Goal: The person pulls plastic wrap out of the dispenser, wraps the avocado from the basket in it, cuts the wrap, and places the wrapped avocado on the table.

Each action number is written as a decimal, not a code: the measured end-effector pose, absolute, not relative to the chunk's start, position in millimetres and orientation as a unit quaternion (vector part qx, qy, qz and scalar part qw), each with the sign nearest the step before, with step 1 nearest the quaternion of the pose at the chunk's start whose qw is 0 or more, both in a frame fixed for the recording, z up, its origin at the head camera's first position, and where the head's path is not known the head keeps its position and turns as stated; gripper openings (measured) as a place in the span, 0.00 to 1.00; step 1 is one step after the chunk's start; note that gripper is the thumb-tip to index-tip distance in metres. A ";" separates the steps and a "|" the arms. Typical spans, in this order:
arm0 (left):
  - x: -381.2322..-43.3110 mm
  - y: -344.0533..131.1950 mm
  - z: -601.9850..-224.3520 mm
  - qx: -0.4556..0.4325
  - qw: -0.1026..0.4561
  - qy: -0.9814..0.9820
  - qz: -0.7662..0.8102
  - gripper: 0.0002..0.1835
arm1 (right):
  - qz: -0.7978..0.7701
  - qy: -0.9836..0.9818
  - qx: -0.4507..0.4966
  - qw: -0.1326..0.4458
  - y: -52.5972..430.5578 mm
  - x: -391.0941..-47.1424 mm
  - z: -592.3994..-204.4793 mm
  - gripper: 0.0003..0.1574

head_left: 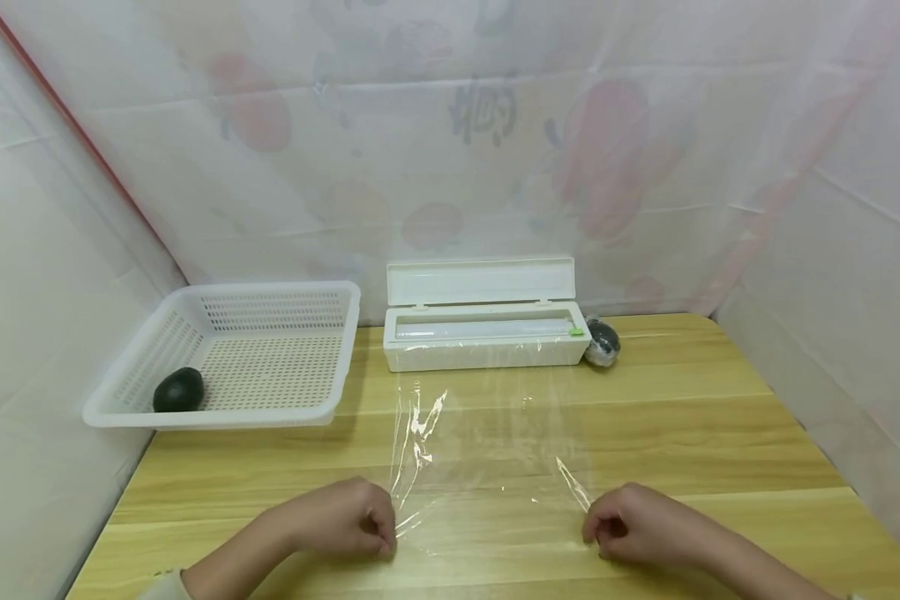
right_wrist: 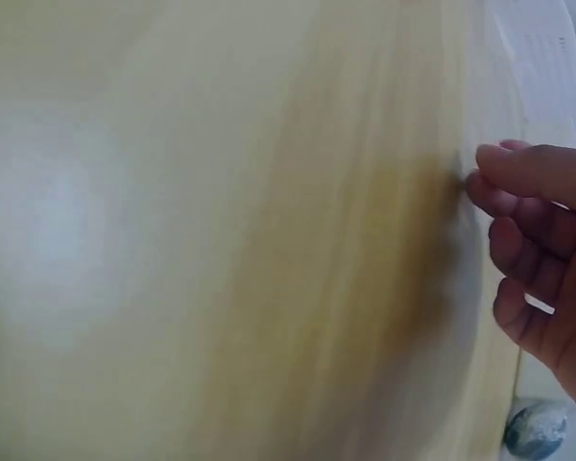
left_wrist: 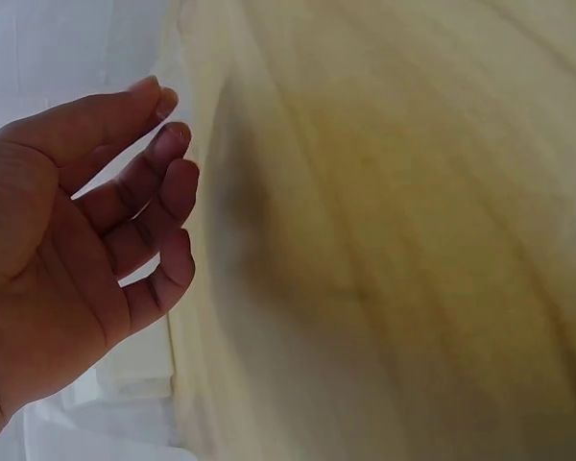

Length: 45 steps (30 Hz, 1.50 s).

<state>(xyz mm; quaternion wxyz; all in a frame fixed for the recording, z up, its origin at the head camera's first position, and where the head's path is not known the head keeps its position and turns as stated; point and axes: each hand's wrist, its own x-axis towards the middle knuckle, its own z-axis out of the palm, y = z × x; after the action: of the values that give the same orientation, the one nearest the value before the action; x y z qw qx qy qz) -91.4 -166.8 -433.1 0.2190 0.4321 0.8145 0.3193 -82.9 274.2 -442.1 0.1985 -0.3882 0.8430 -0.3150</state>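
A sheet of clear plastic wrap [head_left: 487, 450] stretches from the front of a white wrap dispenser box [head_left: 487, 357] toward me over the table. My left hand [head_left: 348, 518] pinches its near left corner between thumb and forefinger; the left wrist view shows that hand [left_wrist: 96, 211] with its other fingers loosely curled. At the near right corner my right hand [head_left: 641, 525] pinches the wrap too, and in the right wrist view the hand [right_wrist: 542, 230] has thumb and forefinger together. The box's lid [head_left: 480, 282] stands up, with the wrap roll [head_left: 480, 328] inside.
A white plastic basket [head_left: 337, 367] stands at the left with a dark green avocado [head_left: 179, 390] in its near left corner. Against the box's right end lies a dark round item wrapped in plastic [head_left: 602, 342]. Printed cloth walls [head_left: 450, 167] enclose the wooden table [head_left: 720, 433].
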 end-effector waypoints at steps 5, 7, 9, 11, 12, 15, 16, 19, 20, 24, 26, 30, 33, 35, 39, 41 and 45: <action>-89.9 -166.1 -438.3 0.435 0.207 0.825 0.297 0.05 | -0.314 0.845 -0.395 0.180 276.0 -76.4 -445.6 0.10; -88.8 -165.5 -438.3 0.422 0.214 0.833 0.289 0.04 | -0.314 0.847 -0.391 0.174 277.1 -73.9 -446.2 0.11; -87.4 -165.1 -437.7 0.407 0.223 0.838 0.285 0.04 | -0.318 0.849 -0.384 0.176 279.0 -71.3 -446.5 0.10; -85.9 -165.2 -437.2 0.400 0.227 0.841 0.284 0.04 | -0.330 0.845 -0.382 0.175 281.3 -68.6 -447.3 0.09; -85.4 -165.3 -437.1 0.400 0.227 0.842 0.283 0.03 | -0.342 0.841 -0.380 0.177 282.6 -67.5 -447.8 0.09; -84.3 -165.6 -436.5 0.417 0.210 0.841 0.275 0.02 | -0.376 0.842 -0.342 0.180 284.4 -63.9 -447.8 0.05; -83.9 -165.8 -436.4 0.423 0.201 0.841 0.271 0.04 | -0.385 0.848 -0.317 0.178 284.1 -62.7 -447.7 0.05; -83.2 -164.8 -436.4 0.435 0.179 0.844 0.260 0.09 | -0.392 0.876 -0.224 0.169 281.2 -58.8 -446.9 0.04; -82.9 -164.3 -436.5 0.435 0.171 0.845 0.257 0.10 | -0.389 0.885 -0.196 0.166 279.4 -57.5 -446.9 0.05; -82.4 -162.8 -437.6 0.425 0.151 0.855 0.256 0.08 | -0.352 0.909 -0.141 0.171 272.9 -54.0 -449.6 0.10; -82.2 -162.6 -437.8 0.415 0.144 0.860 0.258 0.05 | -0.335 0.916 -0.130 0.181 271.1 -52.7 -451.3 0.12; -82.2 -163.4 -436.9 0.392 0.138 0.870 0.266 0.05 | -0.321 0.920 -0.113 0.192 271.0 -50.5 -453.2 0.14; -83.3 -166.5 -434.4 0.363 0.135 0.879 0.276 0.07 | -0.322 0.920 -0.105 0.196 271.4 -49.4 -453.8 0.14; -85.2 -170.0 -430.4 0.345 0.130 0.884 0.287 0.07 | -0.320 0.921 -0.105 0.197 271.1 -48.9 -454.2 0.13; -92.4 -182.6 -414.2 0.329 0.097 0.885 0.314 0.05 | -0.319 0.921 -0.111 0.196 269.0 -48.4 -454.7 0.11; -97.3 -192.0 -401.1 0.317 0.078 0.884 0.334 0.04 | -0.321 0.920 -0.117 0.192 268.4 -48.1 -454.9 0.11; -112.5 -222.7 -368.9 0.279 0.004 0.895 0.346 0.04 | -0.325 0.919 -0.130 0.181 268.6 -48.0 -455.8 0.12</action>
<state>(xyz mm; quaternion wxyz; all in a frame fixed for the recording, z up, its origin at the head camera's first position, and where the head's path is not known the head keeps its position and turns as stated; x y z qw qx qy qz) -112.5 -222.7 -368.9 0.0037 0.2795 0.8954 0.3465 -48.0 268.6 -455.8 0.1811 -0.1300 0.9191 -0.3250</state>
